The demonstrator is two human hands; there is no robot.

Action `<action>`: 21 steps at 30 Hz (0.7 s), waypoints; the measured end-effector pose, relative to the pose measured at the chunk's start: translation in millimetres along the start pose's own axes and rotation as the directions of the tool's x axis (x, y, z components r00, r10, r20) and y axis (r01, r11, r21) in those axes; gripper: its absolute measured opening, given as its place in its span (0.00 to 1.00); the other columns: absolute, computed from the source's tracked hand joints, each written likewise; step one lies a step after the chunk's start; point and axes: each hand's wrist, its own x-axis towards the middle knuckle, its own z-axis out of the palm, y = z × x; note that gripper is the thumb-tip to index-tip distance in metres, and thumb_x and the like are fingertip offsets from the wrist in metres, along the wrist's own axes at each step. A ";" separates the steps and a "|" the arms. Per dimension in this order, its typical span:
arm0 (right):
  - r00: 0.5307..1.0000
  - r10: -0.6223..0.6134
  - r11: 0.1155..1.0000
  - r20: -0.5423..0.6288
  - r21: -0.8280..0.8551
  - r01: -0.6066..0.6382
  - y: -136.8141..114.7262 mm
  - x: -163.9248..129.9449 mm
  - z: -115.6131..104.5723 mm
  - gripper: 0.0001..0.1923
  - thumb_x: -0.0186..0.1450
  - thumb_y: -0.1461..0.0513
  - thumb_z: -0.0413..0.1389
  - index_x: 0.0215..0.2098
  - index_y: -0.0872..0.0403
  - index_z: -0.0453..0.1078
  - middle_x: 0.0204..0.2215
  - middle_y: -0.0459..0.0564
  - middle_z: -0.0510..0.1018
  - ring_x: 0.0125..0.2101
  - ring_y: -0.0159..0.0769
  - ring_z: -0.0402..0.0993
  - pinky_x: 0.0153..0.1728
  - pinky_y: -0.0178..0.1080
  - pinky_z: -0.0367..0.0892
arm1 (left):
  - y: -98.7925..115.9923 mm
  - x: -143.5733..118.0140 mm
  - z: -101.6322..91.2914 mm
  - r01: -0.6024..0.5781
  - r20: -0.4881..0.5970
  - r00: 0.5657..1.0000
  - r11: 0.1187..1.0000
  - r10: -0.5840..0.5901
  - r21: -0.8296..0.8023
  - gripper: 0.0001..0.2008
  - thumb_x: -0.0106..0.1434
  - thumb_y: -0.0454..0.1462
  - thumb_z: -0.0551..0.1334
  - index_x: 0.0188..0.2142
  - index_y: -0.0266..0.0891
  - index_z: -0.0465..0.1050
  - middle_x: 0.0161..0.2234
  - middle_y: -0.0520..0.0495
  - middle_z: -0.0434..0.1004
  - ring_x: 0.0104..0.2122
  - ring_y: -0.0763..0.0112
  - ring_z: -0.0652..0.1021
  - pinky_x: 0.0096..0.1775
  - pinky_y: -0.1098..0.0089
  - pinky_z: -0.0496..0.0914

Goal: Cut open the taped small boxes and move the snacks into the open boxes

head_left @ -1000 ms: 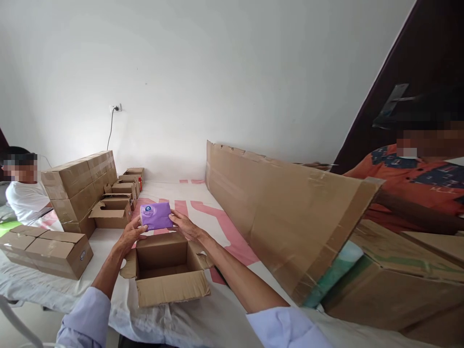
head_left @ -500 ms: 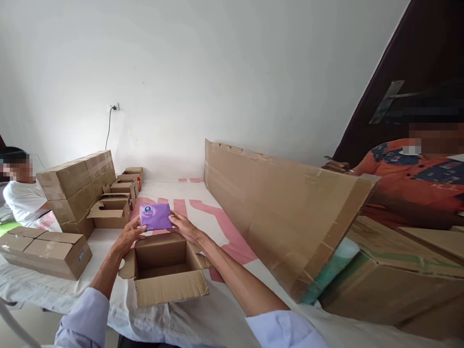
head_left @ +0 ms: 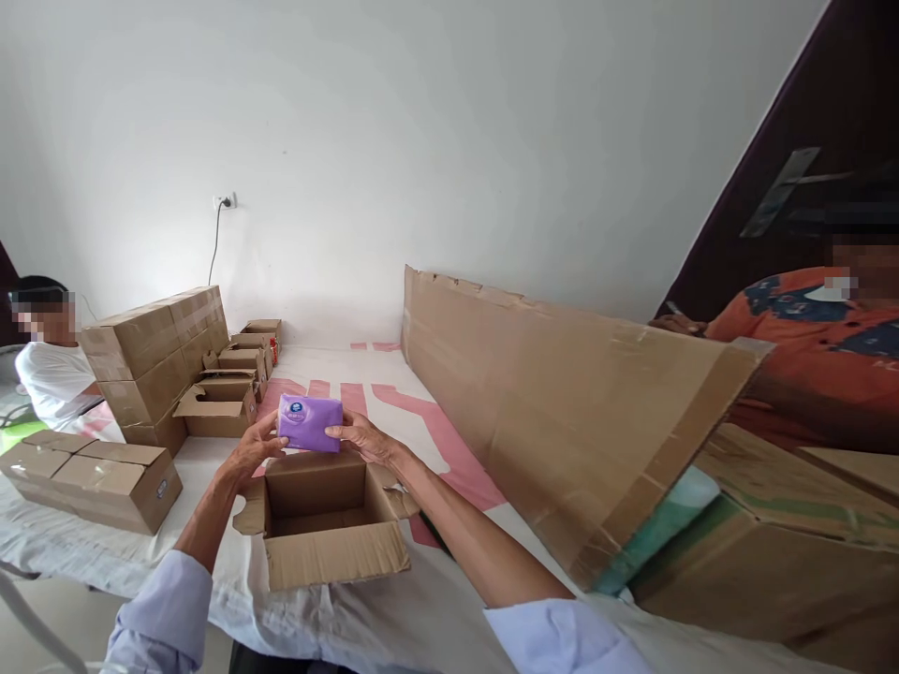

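Note:
A purple tissue pack point(head_left: 311, 423) with a round dark-blue logo is held up between my two hands. My left hand point(head_left: 258, 446) grips its left end, thumb on the near face. On the right end, my right hand point(head_left: 361, 437) has its thumb pressed against the front, fingers behind. Just below and nearer to me, an open cardboard box point(head_left: 337, 562) stands on the cloth, its flaps folded outward. The part of its inside that shows holds nothing visible.
At left lie a closed carton point(head_left: 105, 477) and stacked taped cartons point(head_left: 144, 365), with several open boxes point(head_left: 219, 408) behind. A tall cardboard sheet point(head_left: 548, 402) leans along the right, with large cartons point(head_left: 779, 552) beyond. One person sits at each side. A pink-patterned cloth point(head_left: 449, 440) covers the table.
The view has shifted slightly, so most things sit a little further right or left in the picture. Both hands keep hold of the tissue pack, its face tilted slightly differently.

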 end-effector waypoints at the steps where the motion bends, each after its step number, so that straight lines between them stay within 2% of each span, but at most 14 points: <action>1: 1.000 0.003 1.000 0.005 -0.011 -0.003 -3.4 -0.9 0.6 0.28 0.52 0.53 0.74 0.50 0.50 0.79 0.46 0.51 0.85 0.46 0.46 0.81 0.48 0.46 0.77 | 0.5 -0.9 -3.3 -0.003 0.032 0.999 1.000 0.003 0.001 0.40 0.59 0.47 0.76 0.68 0.46 0.71 0.60 0.39 0.79 0.56 0.48 0.78 0.46 0.64 0.73; 3: 1.000 0.006 1.000 -0.023 -0.025 -0.007 -9.3 -1.8 0.1 0.28 0.50 0.53 0.75 0.48 0.50 0.79 0.44 0.51 0.86 0.45 0.47 0.82 0.47 0.48 0.77 | -3.3 -2.7 -14.0 0.034 0.025 0.999 0.999 -0.033 -0.012 0.38 0.59 0.46 0.77 0.67 0.46 0.72 0.61 0.38 0.79 0.58 0.46 0.77 0.48 0.61 0.74; 5: 0.997 -0.006 0.999 -0.081 -0.034 0.004 -14.1 -1.5 -3.3 0.29 0.51 0.52 0.74 0.49 0.50 0.79 0.44 0.51 0.86 0.44 0.47 0.82 0.46 0.48 0.77 | -15.1 -4.7 -30.0 0.115 -0.134 0.984 0.992 -0.120 -0.047 0.37 0.56 0.45 0.79 0.63 0.44 0.76 0.62 0.36 0.78 0.61 0.43 0.76 0.51 0.59 0.75; 6: 0.993 -0.021 0.999 -0.117 -0.040 0.017 -16.2 -1.1 -6.2 0.30 0.51 0.51 0.74 0.50 0.50 0.79 0.44 0.51 0.85 0.44 0.47 0.82 0.46 0.48 0.77 | -23.8 -5.6 -39.3 0.156 -0.247 0.954 0.985 -0.168 -0.069 0.37 0.54 0.45 0.80 0.62 0.43 0.77 0.63 0.34 0.76 0.62 0.42 0.75 0.51 0.58 0.76; 8: 0.977 -0.060 0.997 -0.204 -0.063 0.048 -19.9 0.0 -14.3 0.31 0.51 0.49 0.74 0.50 0.49 0.78 0.45 0.51 0.85 0.44 0.47 0.82 0.46 0.49 0.77 | -44.4 -6.8 -59.2 0.219 -0.452 0.859 0.970 -0.243 -0.105 0.39 0.53 0.45 0.80 0.63 0.40 0.75 0.64 0.31 0.74 0.62 0.41 0.75 0.52 0.57 0.77; 11: 0.940 -0.098 0.990 -0.326 -0.128 0.059 -23.1 1.3 -29.8 0.34 0.48 0.48 0.76 0.49 0.50 0.78 0.44 0.51 0.85 0.47 0.49 0.81 0.48 0.48 0.76 | -74.9 -3.8 -86.7 0.297 -0.621 0.716 0.945 -0.317 -0.140 0.46 0.57 0.44 0.79 0.70 0.38 0.63 0.64 0.28 0.72 0.61 0.41 0.76 0.50 0.56 0.78; 13: 0.916 -0.109 0.985 -0.385 -0.165 0.048 -22.4 1.3 -40.3 0.35 0.45 0.48 0.77 0.47 0.51 0.78 0.44 0.52 0.85 0.47 0.50 0.80 0.48 0.47 0.76 | -90.3 3.2 -101.4 0.347 -0.690 0.629 0.924 -0.357 -0.162 0.44 0.62 0.43 0.76 0.71 0.38 0.60 0.62 0.29 0.73 0.59 0.42 0.78 0.50 0.55 0.79; 16: 0.884 -0.116 0.980 -0.453 -0.197 0.028 -15.3 -0.8 -53.9 0.35 0.44 0.47 0.77 0.45 0.52 0.77 0.42 0.53 0.86 0.43 0.49 0.80 0.42 0.45 0.76 | -104.8 19.8 -117.3 0.396 -0.751 0.542 0.903 -0.377 -0.167 0.30 0.70 0.42 0.69 0.68 0.39 0.65 0.62 0.35 0.74 0.56 0.50 0.79 0.52 0.51 0.79; 18: 0.865 -0.112 0.977 -0.489 -0.211 0.007 -7.3 -4.3 -61.2 0.34 0.45 0.46 0.77 0.45 0.52 0.77 0.39 0.53 0.86 0.38 0.47 0.79 0.38 0.44 0.75 | -110.6 32.8 -124.5 0.411 -0.775 0.514 0.899 -0.368 -0.154 0.26 0.72 0.42 0.67 0.66 0.40 0.67 0.63 0.37 0.73 0.55 0.53 0.80 0.53 0.49 0.78; 21: 0.842 -0.112 0.973 -0.527 -0.231 -0.015 6.0 -12.0 -69.5 0.31 0.47 0.45 0.75 0.42 0.52 0.77 0.32 0.51 0.84 0.32 0.44 0.77 0.33 0.42 0.73 | -117.1 51.2 -131.1 0.422 -0.792 0.506 0.899 -0.343 -0.119 0.30 0.70 0.40 0.69 0.68 0.42 0.64 0.66 0.36 0.70 0.59 0.51 0.78 0.53 0.52 0.79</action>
